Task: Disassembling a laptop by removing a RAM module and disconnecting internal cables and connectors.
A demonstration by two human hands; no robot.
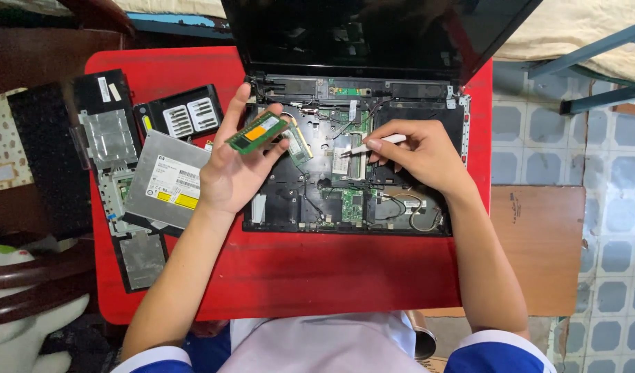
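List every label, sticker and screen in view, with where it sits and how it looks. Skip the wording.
Laptop screen: top centre, tilted back, dark and glossy.
Orange sticker on the green memory module: held in the left hand.
White label with yellow patches on the grey optical drive: left of the laptop.
Small white stickers on the black cover panel: far left on the red table.

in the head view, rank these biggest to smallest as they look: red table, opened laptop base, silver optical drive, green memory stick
1. red table
2. opened laptop base
3. silver optical drive
4. green memory stick, raised in the left hand, so nearer the camera and looking somewhat larger than it is; still clearly smallest.
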